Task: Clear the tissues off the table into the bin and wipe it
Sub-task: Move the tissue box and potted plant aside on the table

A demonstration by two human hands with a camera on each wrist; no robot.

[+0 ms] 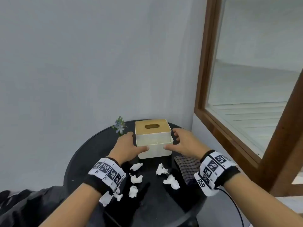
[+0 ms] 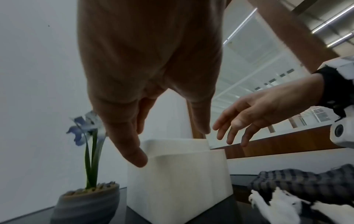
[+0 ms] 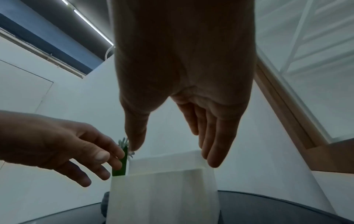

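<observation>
Several crumpled white tissues point(image 1: 161, 169) lie scattered on the near half of a round black table point(image 1: 91, 153). Behind them stands a white tissue box point(image 1: 153, 140) with a wooden slotted lid. My left hand point(image 1: 132, 142) is at the box's left side and my right hand point(image 1: 173, 140) is at its right side. Both thumbs lie against the front face. In the left wrist view my left thumb point(image 2: 134, 156) touches the box corner, while the right hand's fingers point(image 2: 229, 133) hover spread above the box point(image 2: 178, 174). Neither hand grips anything.
A folded checked cloth point(image 1: 186, 167) lies on the table right of the tissues. A small potted blue flower point(image 1: 119, 126) stands left of the box. Dark bag-like material point(image 1: 24, 207) sits beyond the table's left edge. A wooden window frame point(image 1: 203, 79) lies close on the right.
</observation>
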